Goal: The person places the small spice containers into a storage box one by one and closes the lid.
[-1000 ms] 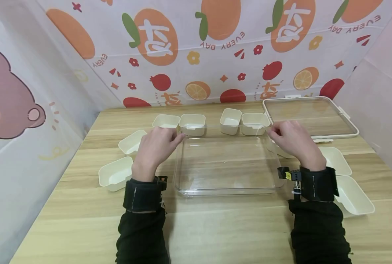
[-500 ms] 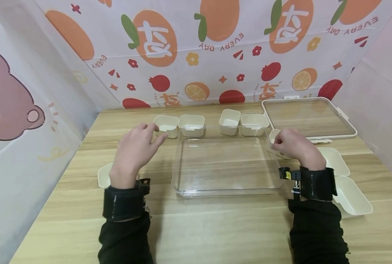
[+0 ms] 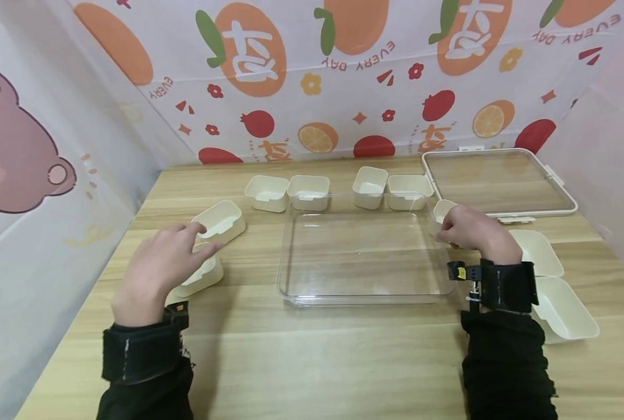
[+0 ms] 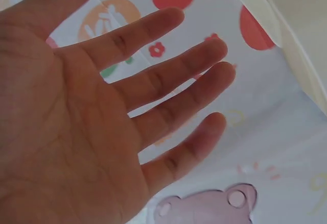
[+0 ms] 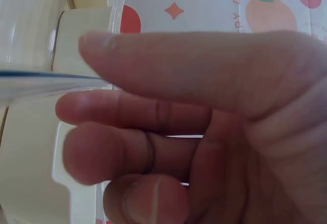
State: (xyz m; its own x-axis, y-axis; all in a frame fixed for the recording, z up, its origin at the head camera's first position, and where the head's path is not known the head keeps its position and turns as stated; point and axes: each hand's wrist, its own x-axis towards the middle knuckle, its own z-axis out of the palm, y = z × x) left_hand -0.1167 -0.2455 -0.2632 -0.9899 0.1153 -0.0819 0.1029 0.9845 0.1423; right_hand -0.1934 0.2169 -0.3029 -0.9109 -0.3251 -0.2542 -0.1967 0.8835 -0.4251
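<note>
My left hand [image 3: 156, 265] hovers with spread fingers over two cream bins at the left. It partly covers the nearer bin [image 3: 206, 277], while its fingertips overlap the edge of the farther bin [image 3: 222, 219]. In the left wrist view its palm holds nothing. A large transparent plastic box [image 3: 364, 300] stands mid-table. My right hand [image 3: 474, 233] pinches this box's right rim; the right wrist view shows the thin clear edge between the thumb [image 5: 153, 63] and index finger [image 5: 102, 106]. Partly hidden behind that hand is another cream bin [image 3: 443, 211].
Several cream bins, such as this one [image 3: 267, 193], line the back of the box. Two more, including the nearer one [image 3: 566, 312], stand at the right. A clear lid [image 3: 506, 213] with a white frame lies at the back right. Printed cloth [image 3: 312, 105] hangs behind the wooden table.
My left hand has let go of the transparent box's left side and moved left and nearer, over the left bins. My right hand has stayed at the box's right rim.
</note>
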